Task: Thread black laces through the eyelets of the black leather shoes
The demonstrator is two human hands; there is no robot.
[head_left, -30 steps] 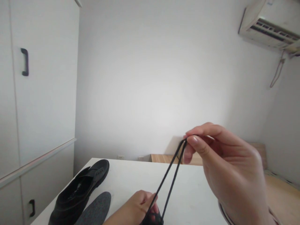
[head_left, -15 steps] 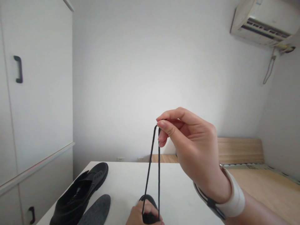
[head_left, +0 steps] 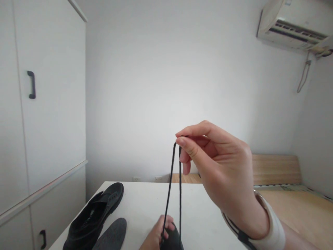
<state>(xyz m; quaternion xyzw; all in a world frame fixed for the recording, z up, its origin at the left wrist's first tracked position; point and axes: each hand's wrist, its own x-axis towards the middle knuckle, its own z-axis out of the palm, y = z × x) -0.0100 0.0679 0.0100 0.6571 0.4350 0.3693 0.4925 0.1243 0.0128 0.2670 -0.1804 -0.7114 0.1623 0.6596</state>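
Note:
My right hand [head_left: 218, 163] is raised over the table, thumb and forefinger pinching a black shoelace [head_left: 180, 194]. Two taut strands of the lace run down from the pinch to the bottom of the view. Down there my left hand [head_left: 166, 225] has its fingers curled at the side of a black shoe [head_left: 173, 239], which is mostly cut off by the lower edge. Another black shoe [head_left: 91, 217], with no lace visible, stands at the table's left side. Beside it lies a dark grey insole [head_left: 114, 234].
The white table [head_left: 145, 201] fills the lower middle. A white cabinet [head_left: 57, 114] with black handles rises on the left. At right are a bed base [head_left: 293, 208] and a wooden headboard [head_left: 275, 168]. An air conditioner [head_left: 293, 26] hangs high on the wall.
The view has turned slightly left, so the surroundings sit farther right. My left hand has shifted from across the shoe's front to its left side. The right hand keeps its pinch on the lace.

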